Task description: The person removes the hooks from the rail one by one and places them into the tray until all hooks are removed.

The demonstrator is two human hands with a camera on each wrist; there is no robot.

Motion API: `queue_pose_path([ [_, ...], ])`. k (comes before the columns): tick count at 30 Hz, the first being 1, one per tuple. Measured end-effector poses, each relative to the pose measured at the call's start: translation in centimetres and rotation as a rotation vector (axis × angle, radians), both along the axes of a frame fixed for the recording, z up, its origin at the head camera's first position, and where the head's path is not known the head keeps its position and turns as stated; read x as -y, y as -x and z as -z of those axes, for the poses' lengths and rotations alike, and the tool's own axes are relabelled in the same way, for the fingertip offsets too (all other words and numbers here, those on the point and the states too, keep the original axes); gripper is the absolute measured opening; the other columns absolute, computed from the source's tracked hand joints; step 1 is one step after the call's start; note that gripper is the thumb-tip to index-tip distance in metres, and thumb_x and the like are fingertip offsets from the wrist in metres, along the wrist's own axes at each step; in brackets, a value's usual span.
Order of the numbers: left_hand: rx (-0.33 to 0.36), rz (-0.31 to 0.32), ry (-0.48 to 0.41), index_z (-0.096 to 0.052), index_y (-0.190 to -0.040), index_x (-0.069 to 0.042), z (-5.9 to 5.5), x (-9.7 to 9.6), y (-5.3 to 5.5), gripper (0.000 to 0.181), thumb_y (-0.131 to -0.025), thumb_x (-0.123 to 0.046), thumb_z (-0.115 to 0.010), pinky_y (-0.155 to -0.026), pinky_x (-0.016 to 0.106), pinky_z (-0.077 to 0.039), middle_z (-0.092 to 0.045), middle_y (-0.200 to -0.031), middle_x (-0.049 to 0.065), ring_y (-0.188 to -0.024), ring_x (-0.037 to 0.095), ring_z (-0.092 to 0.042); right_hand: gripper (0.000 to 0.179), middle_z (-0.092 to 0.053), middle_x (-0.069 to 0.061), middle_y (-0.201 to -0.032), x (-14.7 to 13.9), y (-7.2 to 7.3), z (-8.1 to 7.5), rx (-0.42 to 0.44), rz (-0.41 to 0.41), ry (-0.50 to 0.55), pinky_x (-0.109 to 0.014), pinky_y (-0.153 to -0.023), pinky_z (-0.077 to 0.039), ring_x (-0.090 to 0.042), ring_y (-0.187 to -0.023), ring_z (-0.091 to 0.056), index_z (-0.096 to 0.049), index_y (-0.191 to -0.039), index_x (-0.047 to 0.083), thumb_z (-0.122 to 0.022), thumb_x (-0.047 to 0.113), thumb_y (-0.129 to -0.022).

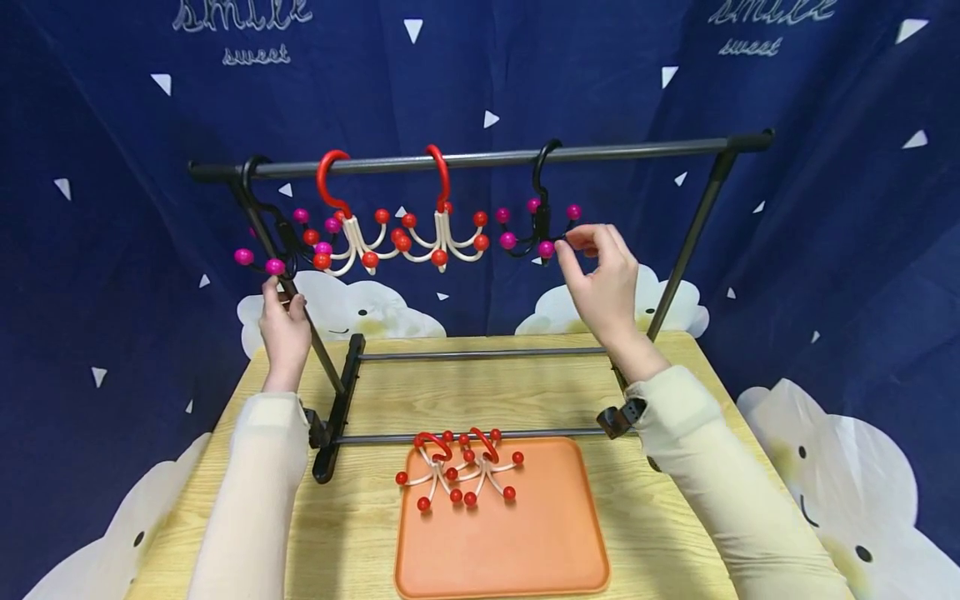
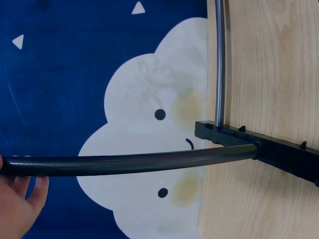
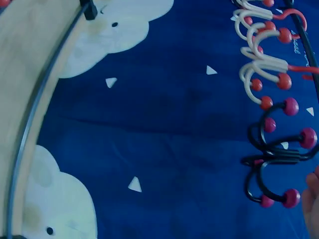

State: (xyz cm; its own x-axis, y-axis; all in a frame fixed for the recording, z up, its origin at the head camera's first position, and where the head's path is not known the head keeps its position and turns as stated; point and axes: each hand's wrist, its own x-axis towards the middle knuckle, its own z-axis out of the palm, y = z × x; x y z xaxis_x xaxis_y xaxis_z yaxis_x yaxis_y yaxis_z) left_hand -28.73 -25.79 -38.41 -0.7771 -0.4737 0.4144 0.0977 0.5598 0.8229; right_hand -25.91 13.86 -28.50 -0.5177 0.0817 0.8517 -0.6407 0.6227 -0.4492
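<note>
Black hanger (image 1: 542,223) on the rail (image 1: 637,152), upper right of centre.
Your left grip (image 1: 285,337) clasps the post (image 2: 149,162); whether your right grip (image 1: 606,279) pinches is unclear; an upward nudge could unhook the hanger.

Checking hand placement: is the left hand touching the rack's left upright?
Touching. The left wrist view shows the left hand curled around the upright.
</note>
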Motion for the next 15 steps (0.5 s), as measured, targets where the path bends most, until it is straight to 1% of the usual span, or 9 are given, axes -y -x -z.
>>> queue_pose_path([
  [5,-0.018,-0.002,0.005,-0.035,-0.130,-0.015,-0.1,-0.1,0.0,0.037,-0.094,-0.011,-0.045,-0.083,0.046,-0.044,-0.055,-0.108,0.021,-0.101,0.035,-0.056,0.023,-0.062,-0.011,-0.093,-0.1,1.3,-2.3,0.055,0.036,-0.027,-0.033,-0.077,-0.048,-0.021,-0.084,-0.060,-0.062,-0.096,0.001,-0.063,0.021,-0.084],
  [10,-0.022,-0.006,0.011,-0.035,-0.130,-0.014,-0.1,-0.1,0.0,0.037,-0.094,-0.012,-0.046,-0.082,0.047,-0.044,-0.055,-0.108,0.022,-0.101,0.035,-0.056,0.027,-0.063,-0.010,-0.102,0.5,2.4,-4.4,0.106,0.037,-0.073,-0.030,-0.084,-0.046,-0.020,-0.094,-0.059,-0.064,-0.105,0.003,-0.063,0.020,-0.084],
  [12,-0.014,-0.006,0.008,-0.035,-0.131,-0.014,0.0,-0.1,0.0,0.038,-0.094,-0.012,-0.045,-0.082,0.047,-0.044,-0.055,-0.109,0.021,-0.101,0.035,-0.056,0.027,-0.063,-0.010,-0.102,0.9,2.7,-5.0,0.117,0.043,-0.087,-0.030,-0.085,-0.046,-0.021,-0.094,-0.059,-0.065,-0.104,0.004,-0.064,0.021,-0.083],
  [15,-0.008,-0.002,0.000,-0.034,-0.131,-0.014,0.0,-0.1,-0.1,0.038,-0.095,-0.011,-0.044,-0.082,0.047,-0.045,-0.055,-0.110,0.022,-0.101,0.035,-0.056,0.028,-0.063,-0.009,-0.100,1.6,3.2,-5.7,0.132,0.077,-0.108,-0.031,-0.083,-0.045,-0.021,-0.093,-0.059,-0.066,-0.100,0.005,-0.066,0.026,-0.082],
])
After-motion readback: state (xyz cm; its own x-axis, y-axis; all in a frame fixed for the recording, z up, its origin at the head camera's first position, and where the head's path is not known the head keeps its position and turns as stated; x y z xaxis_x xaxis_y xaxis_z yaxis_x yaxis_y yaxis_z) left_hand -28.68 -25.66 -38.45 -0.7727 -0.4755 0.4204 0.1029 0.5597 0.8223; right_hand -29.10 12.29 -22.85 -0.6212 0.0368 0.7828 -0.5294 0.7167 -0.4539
